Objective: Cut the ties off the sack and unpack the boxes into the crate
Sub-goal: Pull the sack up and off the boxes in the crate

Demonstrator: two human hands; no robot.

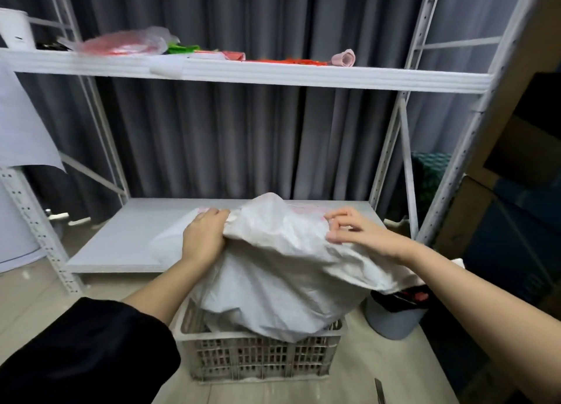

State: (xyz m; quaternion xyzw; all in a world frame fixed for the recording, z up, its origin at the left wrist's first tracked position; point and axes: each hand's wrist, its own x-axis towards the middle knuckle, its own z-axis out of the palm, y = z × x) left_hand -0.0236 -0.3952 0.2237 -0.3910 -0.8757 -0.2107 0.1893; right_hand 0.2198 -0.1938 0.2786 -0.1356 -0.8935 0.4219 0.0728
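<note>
Shelving: a white metal rack [243, 75] stands in front of me against a grey curtain; its low board [127, 236] lies just behind the crate.
Sack: the white woven sack [282, 270] sits slumped in and over the crate, its upper end reaching back above the low board. I judge it soft and floppy, a slick weave that slides under the fingers, with the weight hanging low where it bulges.
Crate: a pale slotted plastic crate [258, 358] on the floor, directly under the sack. Through the slots I cannot make out any boxes.
Bin: a small grey bin [391, 321] stands just beside the crate on my right.
Left hand: my left hand [205, 236] is closed on a bunched fold of the sack near its upper end.
Right hand: my right hand [355, 230] rests on the sack's top edge with fingers curled; whether they pinch the cloth I cannot tell.
Where to hold: gathered fabric at the edge, not the smooth flank, which would slip.
Blade: a thin metal tip [379, 390] lies on the floor near the crate's front; it may be the cutter.
</note>
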